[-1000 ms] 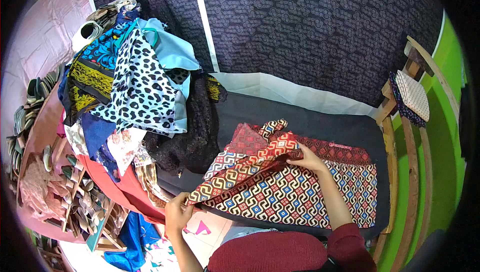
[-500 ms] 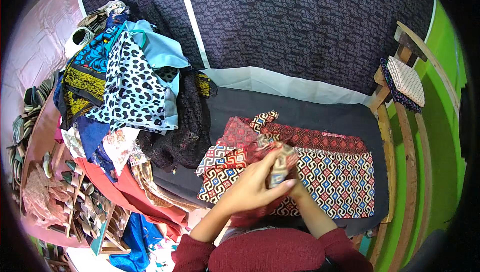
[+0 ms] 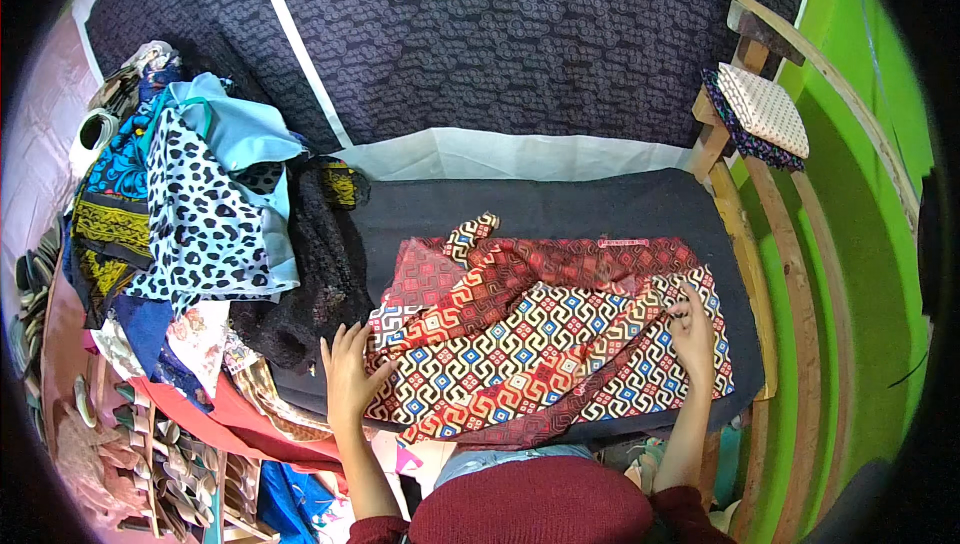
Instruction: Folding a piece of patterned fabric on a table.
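Observation:
A piece of patterned cloth in cream, black, red and blue lies spread on the dark padded surface. Its duller red reverse side shows in folds along the far and near edges, and a small strip sticks up at the far left. My left hand rests at the cloth's left edge, fingers spread, holding nothing. At the right part of the cloth is my right hand, its fingers curled and pinching a folded edge of it.
A heap of garments, with a leopard-print cloth on top, covers the left end. Black lacy fabric lies beside it. On the right, a wooden frame carries a folded dotted cloth. Shoes fill the lower left.
My hands were together over the middle with part of the cloth bunched up. They have parted to left and right, and that part now lies spread across the rest.

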Tool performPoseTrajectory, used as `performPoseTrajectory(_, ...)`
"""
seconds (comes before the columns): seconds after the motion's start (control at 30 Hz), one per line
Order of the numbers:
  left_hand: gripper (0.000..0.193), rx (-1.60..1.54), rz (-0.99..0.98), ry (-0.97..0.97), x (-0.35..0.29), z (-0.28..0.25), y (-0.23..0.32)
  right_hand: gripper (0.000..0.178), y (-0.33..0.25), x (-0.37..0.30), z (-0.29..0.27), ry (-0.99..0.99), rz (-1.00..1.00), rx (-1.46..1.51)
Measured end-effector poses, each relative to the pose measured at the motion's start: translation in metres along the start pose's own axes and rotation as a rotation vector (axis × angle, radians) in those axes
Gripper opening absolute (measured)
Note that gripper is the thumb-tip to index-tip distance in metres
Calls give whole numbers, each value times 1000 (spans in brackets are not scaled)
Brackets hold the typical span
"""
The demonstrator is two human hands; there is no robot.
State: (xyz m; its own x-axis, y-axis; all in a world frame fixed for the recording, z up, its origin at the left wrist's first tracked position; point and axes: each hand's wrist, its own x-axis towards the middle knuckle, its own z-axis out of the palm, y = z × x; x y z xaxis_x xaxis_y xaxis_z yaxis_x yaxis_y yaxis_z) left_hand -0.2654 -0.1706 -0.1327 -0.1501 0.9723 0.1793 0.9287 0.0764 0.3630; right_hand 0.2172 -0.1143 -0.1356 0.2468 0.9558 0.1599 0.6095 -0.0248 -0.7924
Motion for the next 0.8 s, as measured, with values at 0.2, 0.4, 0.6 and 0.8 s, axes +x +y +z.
performPoseTrajectory(0.2, 53, -134, -95, 72, -10, 14, 6, 70, -105, -65, 66, -810, -615, 18)
performPoseTrajectory(0.4, 51, -222, -97, 261, -14, 36, 2, 19, -88, -82, 97, -751, -722, -96)
performPoseTrajectory(0.6, 37, -299, -246, 359, -24, 43, -7, 13, -58, -53, 33, -371, -78, 469)
performPoseTrajectory(0.8, 23, -317, -261, 414, -25, 47, -4, 26, 21, -25, -61, 367, 38, -200)
